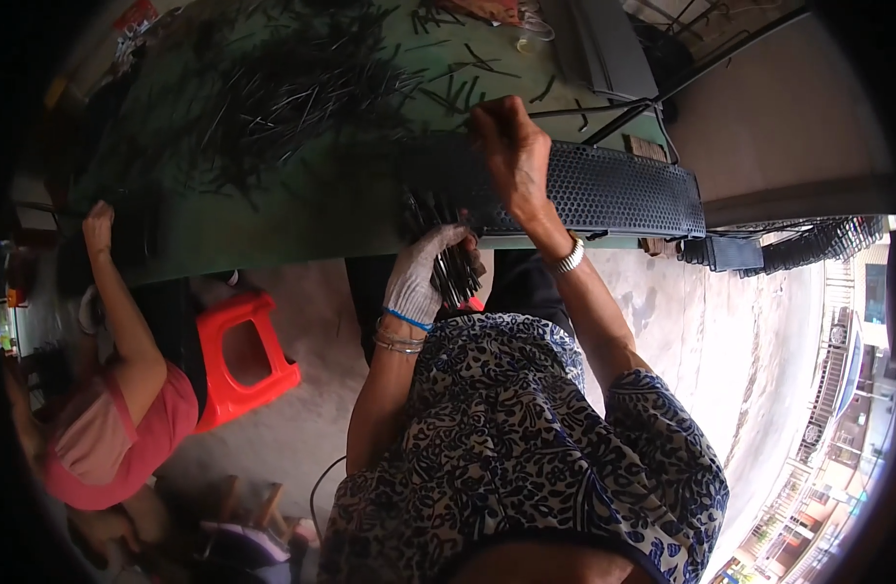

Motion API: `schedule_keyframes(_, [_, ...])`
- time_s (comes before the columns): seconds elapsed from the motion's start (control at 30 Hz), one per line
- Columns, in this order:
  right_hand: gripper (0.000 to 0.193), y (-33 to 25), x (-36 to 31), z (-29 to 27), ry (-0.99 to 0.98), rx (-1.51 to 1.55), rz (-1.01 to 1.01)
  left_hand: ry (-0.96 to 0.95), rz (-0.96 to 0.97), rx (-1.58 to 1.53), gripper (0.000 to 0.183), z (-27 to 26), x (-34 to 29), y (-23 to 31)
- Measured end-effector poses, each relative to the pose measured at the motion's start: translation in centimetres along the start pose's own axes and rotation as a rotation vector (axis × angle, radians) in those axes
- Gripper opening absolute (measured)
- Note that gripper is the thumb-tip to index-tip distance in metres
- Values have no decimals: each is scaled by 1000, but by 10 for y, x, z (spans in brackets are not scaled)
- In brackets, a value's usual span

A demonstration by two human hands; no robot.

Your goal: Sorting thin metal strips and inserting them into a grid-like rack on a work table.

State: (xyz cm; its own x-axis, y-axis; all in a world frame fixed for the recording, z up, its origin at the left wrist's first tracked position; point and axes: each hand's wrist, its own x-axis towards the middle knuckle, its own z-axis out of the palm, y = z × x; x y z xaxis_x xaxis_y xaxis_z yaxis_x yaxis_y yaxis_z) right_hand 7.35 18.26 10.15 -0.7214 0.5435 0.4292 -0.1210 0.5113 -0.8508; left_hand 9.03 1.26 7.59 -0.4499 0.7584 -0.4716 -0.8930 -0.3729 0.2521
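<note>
My left hand, in a whitish knit glove with a blue cuff edge, is wrapped round a bundle of thin black strips at the table's near edge. To its right lies a long black perforated panel, covered in small holes. Bare and closed, my right hand is raised over the panel's left part. Its fingertips face away, so whatever they pinch is hidden. A large heap of loose black strips covers much of the green tabletop at the far left.
At left, a co-worker in a pink top reaches a hand to the table beside a red plastic stool. Thin dark rods cross behind the panel. Black perforated parts are stacked at the right.
</note>
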Motion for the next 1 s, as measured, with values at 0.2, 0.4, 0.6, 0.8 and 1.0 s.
schedule_keyframes(0.2, [5,22,7,24,-13,-256,-190,-75,39,212,31,-4,-4,1])
schedule_keyframes(0.4, [7,29,5,20,-104,-216,-187,43,22,181,23,1,3,-3])
schedule_keyframes(0.6, [14,27,0,27,-294,-509,-227,11,63,226,19,2,3,-3])
schedule_keyframes(0.8, [32,1,8,-4,-438,-256,37,24,136,397,20,5,0,1])
schedule_keyframes(1.0, [23,-19,3,-22,-759,57,238,83,155,543,16,8,3,0])
